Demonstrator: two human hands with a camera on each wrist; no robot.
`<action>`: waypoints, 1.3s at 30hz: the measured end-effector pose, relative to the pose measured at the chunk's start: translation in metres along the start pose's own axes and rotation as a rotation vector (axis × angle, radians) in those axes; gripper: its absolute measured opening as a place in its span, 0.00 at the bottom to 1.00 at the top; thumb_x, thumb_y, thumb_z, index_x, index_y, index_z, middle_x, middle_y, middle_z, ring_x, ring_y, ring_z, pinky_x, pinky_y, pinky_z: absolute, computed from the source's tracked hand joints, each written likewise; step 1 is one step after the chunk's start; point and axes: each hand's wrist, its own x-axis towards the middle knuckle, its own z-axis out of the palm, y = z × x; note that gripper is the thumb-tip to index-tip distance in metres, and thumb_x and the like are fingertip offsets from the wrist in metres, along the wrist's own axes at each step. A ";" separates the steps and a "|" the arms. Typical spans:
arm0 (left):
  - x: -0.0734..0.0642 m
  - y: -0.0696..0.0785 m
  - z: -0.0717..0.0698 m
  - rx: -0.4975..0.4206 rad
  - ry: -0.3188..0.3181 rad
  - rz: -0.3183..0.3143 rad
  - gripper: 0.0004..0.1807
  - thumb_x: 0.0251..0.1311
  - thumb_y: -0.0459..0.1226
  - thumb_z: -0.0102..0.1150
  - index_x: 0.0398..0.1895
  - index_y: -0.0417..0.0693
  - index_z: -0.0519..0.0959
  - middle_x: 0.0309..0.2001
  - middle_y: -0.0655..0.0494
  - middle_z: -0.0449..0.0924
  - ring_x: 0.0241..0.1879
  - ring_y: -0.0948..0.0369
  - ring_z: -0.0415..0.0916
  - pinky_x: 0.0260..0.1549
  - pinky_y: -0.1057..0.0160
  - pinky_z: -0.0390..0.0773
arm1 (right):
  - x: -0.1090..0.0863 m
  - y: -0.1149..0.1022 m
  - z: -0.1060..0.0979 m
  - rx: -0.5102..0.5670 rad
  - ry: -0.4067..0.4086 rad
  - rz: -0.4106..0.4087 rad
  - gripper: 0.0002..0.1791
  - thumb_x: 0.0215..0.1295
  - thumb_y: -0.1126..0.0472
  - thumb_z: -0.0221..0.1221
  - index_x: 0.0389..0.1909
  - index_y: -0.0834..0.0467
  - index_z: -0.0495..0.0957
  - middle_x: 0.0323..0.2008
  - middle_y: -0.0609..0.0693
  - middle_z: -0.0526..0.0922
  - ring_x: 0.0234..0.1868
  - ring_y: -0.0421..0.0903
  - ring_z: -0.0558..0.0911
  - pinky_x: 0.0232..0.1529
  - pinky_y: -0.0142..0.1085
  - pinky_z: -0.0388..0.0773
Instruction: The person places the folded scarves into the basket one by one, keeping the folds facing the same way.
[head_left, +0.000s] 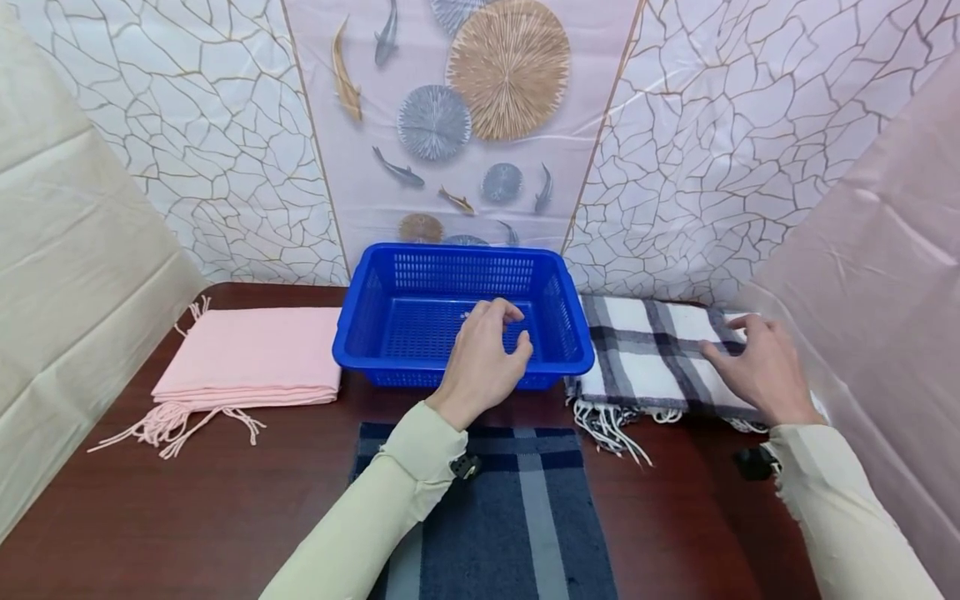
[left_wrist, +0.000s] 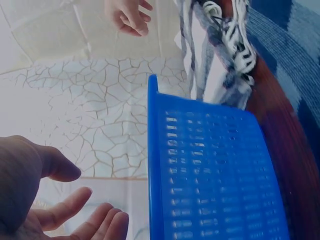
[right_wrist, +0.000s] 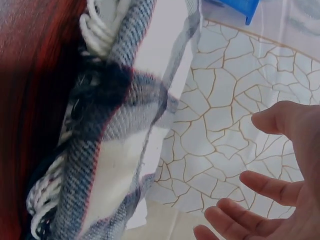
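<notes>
My left hand [head_left: 483, 358] hovers over the front part of a blue plastic basket [head_left: 348, 333], its fingers loosely bent with nothing between them. In the left wrist view the same hand [left_wrist: 75, 200] is apart from the basket's side [left_wrist: 215, 170]. Above a folded black-and-white checked scarf [head_left: 637, 354] with white fringe is my right hand [head_left: 765, 371], thumb and fingers spread. The right wrist view shows that hand [right_wrist: 270, 185] holding nothing, with a gap between it and the scarf [right_wrist: 135, 115].
A folded pink scarf [head_left: 255, 350] with fringe lies left of the basket. In front of the basket a dark blue striped cloth [head_left: 487, 517] lies flat on the brown table [head_left: 187, 517]. Patterned fabric walls [head_left: 225, 150] stand behind and at both sides.
</notes>
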 end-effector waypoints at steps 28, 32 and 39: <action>0.009 0.048 0.045 0.031 -0.162 0.004 0.25 0.74 0.44 0.52 0.70 0.46 0.70 0.69 0.46 0.69 0.68 0.52 0.67 0.63 0.53 0.74 | 0.007 0.050 -0.014 -0.096 -0.180 0.122 0.48 0.73 0.35 0.46 0.68 0.77 0.54 0.59 0.88 0.59 0.58 0.82 0.62 0.54 0.69 0.65; 0.012 0.050 0.053 0.049 -0.151 0.007 0.25 0.73 0.44 0.53 0.70 0.45 0.71 0.69 0.47 0.69 0.67 0.53 0.67 0.62 0.55 0.75 | 0.008 0.053 -0.014 -0.092 -0.187 0.146 0.48 0.73 0.35 0.46 0.69 0.76 0.54 0.59 0.89 0.57 0.58 0.82 0.61 0.53 0.70 0.64; 0.019 0.057 0.066 0.041 -0.166 0.008 0.26 0.73 0.43 0.52 0.69 0.42 0.71 0.68 0.46 0.70 0.67 0.53 0.68 0.64 0.57 0.73 | 0.012 0.063 -0.016 -0.093 -0.226 0.147 0.50 0.73 0.36 0.47 0.67 0.81 0.53 0.58 0.89 0.58 0.57 0.82 0.62 0.54 0.71 0.64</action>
